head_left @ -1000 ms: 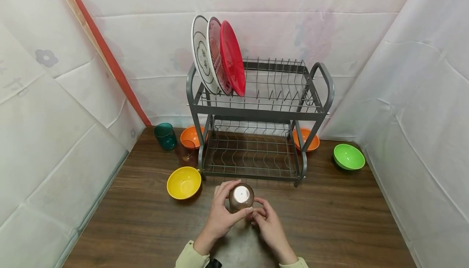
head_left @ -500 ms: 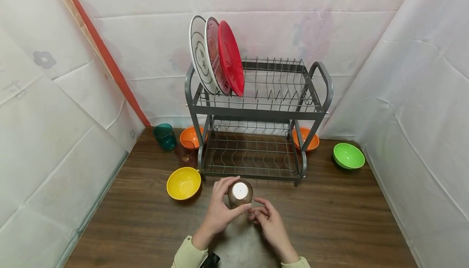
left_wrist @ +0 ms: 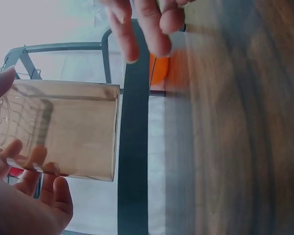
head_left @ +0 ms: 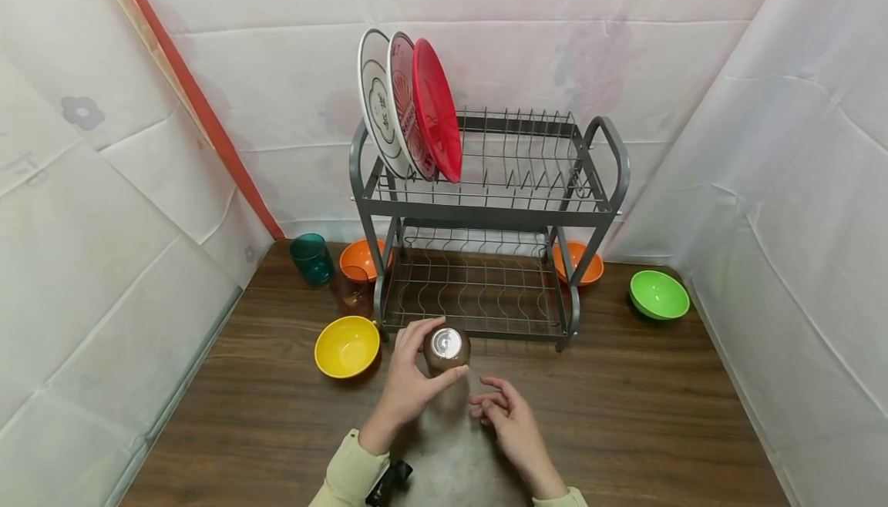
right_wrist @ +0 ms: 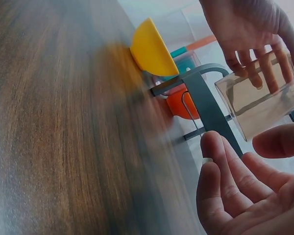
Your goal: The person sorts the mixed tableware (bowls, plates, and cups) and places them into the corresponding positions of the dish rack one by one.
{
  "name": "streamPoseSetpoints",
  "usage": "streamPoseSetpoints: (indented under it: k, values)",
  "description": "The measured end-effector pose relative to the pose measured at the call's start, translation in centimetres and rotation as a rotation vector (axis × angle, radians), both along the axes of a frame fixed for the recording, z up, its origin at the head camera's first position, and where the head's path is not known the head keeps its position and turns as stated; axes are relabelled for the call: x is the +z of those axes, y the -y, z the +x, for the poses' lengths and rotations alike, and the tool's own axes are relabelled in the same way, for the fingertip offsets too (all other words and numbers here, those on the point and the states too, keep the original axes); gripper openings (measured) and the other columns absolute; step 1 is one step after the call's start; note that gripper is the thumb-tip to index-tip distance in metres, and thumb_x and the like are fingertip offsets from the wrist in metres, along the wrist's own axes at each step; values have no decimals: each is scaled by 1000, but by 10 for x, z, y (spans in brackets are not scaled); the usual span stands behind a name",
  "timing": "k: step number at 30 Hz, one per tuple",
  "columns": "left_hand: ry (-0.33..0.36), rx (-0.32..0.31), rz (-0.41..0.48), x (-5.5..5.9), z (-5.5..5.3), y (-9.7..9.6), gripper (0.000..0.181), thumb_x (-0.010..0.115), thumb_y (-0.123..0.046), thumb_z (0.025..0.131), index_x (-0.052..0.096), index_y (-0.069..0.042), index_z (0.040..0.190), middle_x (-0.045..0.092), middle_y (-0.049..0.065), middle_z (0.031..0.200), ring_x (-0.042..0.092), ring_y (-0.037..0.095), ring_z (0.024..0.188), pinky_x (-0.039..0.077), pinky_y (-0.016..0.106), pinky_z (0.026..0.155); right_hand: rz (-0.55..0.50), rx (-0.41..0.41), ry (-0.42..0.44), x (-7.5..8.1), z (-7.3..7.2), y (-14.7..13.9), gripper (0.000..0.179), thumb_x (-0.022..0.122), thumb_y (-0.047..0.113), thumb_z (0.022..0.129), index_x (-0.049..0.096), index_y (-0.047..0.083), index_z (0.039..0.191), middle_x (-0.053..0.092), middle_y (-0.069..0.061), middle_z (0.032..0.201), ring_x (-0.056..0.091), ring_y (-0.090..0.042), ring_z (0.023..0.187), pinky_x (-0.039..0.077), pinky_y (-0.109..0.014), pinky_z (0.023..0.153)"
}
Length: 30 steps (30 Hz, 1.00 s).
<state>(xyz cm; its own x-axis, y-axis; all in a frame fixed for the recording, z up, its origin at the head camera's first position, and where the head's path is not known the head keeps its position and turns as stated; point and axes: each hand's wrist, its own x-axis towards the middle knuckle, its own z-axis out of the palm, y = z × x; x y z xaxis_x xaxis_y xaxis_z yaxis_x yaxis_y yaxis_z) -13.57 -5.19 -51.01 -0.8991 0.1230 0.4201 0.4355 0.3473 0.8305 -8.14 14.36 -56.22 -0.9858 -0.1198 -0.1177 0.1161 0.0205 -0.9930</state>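
Note:
My left hand (head_left: 408,390) grips a clear brown cup (head_left: 446,345) by its sides, thumb on the near side and fingers on the far side. The cup is upside down, its base facing up in the head view. It is held above the table, in front of the dish rack (head_left: 489,215). In the left wrist view the whole see-through wall of the cup (left_wrist: 78,127) shows, with fingertips pressed along it. To the right, my right hand (head_left: 515,431) hovers apart from the cup, fingers loosely bent and holding nothing.
Three plates, with a red plate (head_left: 438,110) rightmost, stand in the rack's upper tier. Left of the rack are a yellow bowl (head_left: 347,347), a teal cup (head_left: 312,259), a reddish clear cup (head_left: 355,291) and an orange bowl (head_left: 359,259). Right are another orange bowl (head_left: 586,264) and a green bowl (head_left: 659,295).
My left hand has moved the brown cup forward and slightly left, toward the rack. My right hand, earlier with its fingers at the cup, has let go and stays nearly in place.

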Motion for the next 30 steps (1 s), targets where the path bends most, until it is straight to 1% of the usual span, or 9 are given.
streamPoseSetpoints:
  k: [4,9,13,21,25,30]
  values:
    - [-9,13,-25,4,-8,4,75,91,-34,71,56,-29,137,55,-8,131,45,15,108,43,38,81,-4,0,10,0,1,0,38,51,0,100,45,-10,137,67,-26,109,69,-33,91,55,-35,78]
    - [-18,26,-26,8,-21,11,75,91,-33,72,55,-28,138,55,-6,131,45,15,110,44,34,81,0,-4,33,0,0,-2,37,51,0,100,46,-9,136,67,-26,109,69,-33,92,55,-36,78]
    - [-14,33,-25,11,-29,14,75,90,-33,73,55,-26,139,55,-3,130,44,17,110,44,35,81,6,-9,41,-1,-1,-3,36,50,-1,101,47,-9,136,67,-26,109,68,-33,92,54,-35,78]
    - [-23,47,-47,15,-46,14,74,88,-34,75,55,-22,139,55,0,128,44,19,112,42,37,84,22,-15,18,0,1,-3,34,53,1,100,50,-10,132,68,-25,108,68,-33,91,55,-33,76]
    - [-26,59,-63,17,-56,14,75,88,-35,74,54,-22,140,55,2,129,43,20,113,40,40,86,26,-17,28,1,2,-4,35,53,2,99,50,-9,132,68,-25,108,68,-33,91,55,-34,77]
    - [-18,78,-60,20,-66,15,74,88,-35,75,55,-20,139,55,3,128,43,22,111,41,41,85,32,-20,37,0,2,-5,34,54,2,99,50,-9,131,68,-24,108,68,-32,91,55,-34,77]
